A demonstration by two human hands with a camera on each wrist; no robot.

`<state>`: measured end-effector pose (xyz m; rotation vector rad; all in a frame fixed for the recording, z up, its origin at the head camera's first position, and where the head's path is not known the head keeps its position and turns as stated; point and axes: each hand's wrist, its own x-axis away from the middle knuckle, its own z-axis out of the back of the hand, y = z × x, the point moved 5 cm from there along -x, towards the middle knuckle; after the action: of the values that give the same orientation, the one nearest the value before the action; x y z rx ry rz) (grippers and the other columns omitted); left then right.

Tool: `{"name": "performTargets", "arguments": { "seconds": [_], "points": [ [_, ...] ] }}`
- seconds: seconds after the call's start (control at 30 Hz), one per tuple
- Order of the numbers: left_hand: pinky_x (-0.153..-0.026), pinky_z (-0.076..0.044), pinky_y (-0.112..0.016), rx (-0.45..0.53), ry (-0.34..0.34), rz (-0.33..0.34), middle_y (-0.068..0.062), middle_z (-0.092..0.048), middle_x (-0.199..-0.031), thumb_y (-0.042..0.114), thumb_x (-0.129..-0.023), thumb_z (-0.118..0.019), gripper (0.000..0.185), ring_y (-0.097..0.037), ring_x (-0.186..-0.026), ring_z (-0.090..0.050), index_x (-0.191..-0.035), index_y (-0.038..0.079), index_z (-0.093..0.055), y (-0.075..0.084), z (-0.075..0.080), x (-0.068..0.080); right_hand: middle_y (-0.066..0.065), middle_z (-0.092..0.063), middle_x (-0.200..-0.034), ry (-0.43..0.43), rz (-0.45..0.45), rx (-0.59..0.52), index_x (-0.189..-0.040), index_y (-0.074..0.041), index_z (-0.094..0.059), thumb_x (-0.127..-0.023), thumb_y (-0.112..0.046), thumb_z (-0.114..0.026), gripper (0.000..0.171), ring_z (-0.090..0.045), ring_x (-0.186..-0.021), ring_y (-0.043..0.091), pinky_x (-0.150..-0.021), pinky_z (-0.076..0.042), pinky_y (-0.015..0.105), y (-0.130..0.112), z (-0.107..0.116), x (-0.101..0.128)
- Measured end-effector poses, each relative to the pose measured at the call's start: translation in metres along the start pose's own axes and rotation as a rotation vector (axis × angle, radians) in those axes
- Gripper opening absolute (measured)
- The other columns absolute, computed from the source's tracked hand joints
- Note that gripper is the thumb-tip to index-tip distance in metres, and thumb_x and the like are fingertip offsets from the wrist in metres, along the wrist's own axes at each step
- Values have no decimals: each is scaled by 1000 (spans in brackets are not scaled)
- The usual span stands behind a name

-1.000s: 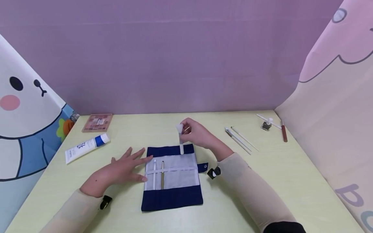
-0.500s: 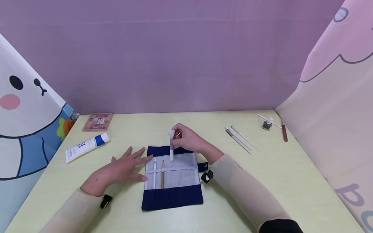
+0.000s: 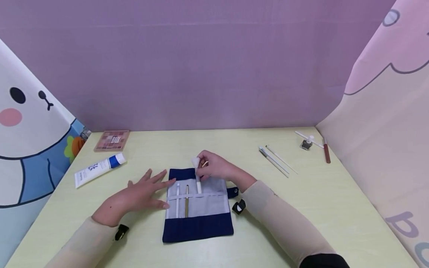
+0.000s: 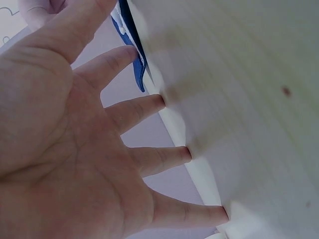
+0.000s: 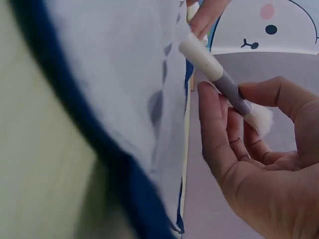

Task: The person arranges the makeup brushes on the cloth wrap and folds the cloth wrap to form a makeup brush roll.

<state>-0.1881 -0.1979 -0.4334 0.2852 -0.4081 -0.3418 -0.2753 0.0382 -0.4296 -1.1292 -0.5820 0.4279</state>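
Note:
A navy and grey fabric brush roll lies unrolled on the table. Two brushes sit under its white strap. My right hand pinches a white makeup brush with a grey ferrule, handle end down against the grey panel by the strap. My left hand lies flat with spread fingers on the table, fingertips touching the roll's left edge.
An eyeshadow palette and a white tube with blue cap lie at the back left. Several thin brushes, a small jar and a brown pencil lie at the back right. Printed panels stand on both sides.
My right hand has carried the white brush left and down, from above the roll's top edge to the grey panel by the strap. The left hand has stayed put.

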Motion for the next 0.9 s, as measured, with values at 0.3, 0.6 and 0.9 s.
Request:
{"name": "performTargets", "arguments": {
  "seconds": [0.3,0.6,0.9],
  "points": [
    [-101,-12,-101,-5,-5,9,-15,-21,-180,66,-88,-76,87,-66,-160,-7,-164,37,-43,0,1,1,5,-68,-105,-50,-12,222,-120,-9,-55,-98,-20,-75,31,-67,-80,16,-70,-59,28,6,-2,8],
    [-101,-12,-101,-10,-9,12,-15,-20,-180,67,-88,-76,88,-66,-160,-7,-164,38,-43,0,1,0,-1,-67,-97,-35,12,458,-111,-14,-64,-103,-23,-68,13,-59,-81,11,-73,-51,27,3,-4,14],
    [-101,-14,-101,-18,-14,21,-16,-21,-180,68,-87,-75,89,-66,-159,-8,-164,38,-43,-1,1,0,-1,-67,-96,-25,13,528,-116,-13,-66,-107,-19,-62,12,-58,-81,12,-77,-51,30,-3,-11,18]
  ]
}}
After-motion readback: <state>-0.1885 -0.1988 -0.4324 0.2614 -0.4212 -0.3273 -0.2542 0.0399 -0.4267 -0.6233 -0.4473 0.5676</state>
